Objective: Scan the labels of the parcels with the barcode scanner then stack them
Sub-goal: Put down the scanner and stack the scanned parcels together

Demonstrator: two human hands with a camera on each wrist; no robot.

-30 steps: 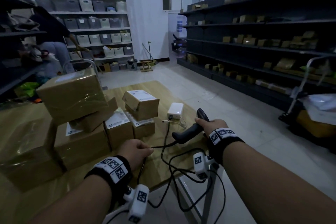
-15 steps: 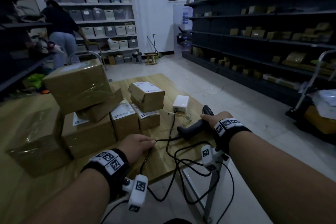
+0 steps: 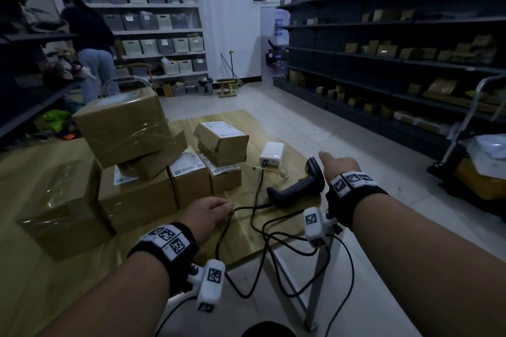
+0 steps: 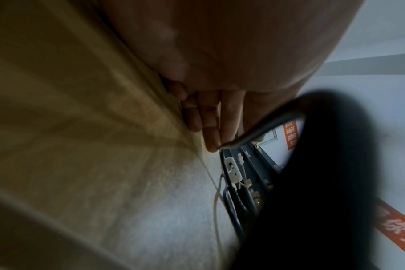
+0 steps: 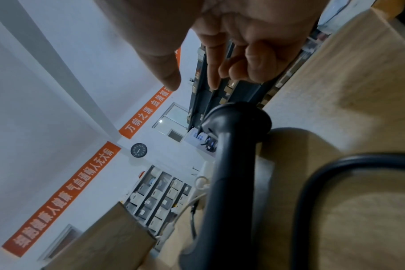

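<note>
Several brown cardboard parcels (image 3: pixel 142 172) stand stacked on the wooden table (image 3: pixel 273 235), with a large taped box (image 3: pixel 123 126) on top and a small labelled box (image 3: pixel 223 142) to its right. The black barcode scanner (image 3: pixel 297 186) lies on its side near the table's right edge; its handle (image 5: pixel 229 164) fills the right wrist view. My right hand (image 3: pixel 338 165) hovers just right of the scanner, fingers (image 5: pixel 213 73) loose and off it. My left hand (image 3: pixel 210 209) rests flat on the table, fingertips (image 4: pixel 210 144) touching the scanner's black cable (image 3: pixel 254 200).
A white power adapter (image 3: pixel 272 154) with cables lies behind the scanner. Cables hang over the table's front edge by a metal leg (image 3: pixel 317 282). Dark shelves (image 3: pixel 383 63) line the right wall, with a cart (image 3: pixel 479 161) in front. A person (image 3: pixel 90 44) stands at the back left.
My right hand has let go of the scanner, which now lies on the table, and has lifted a little to its right. The left hand stays by the cable.
</note>
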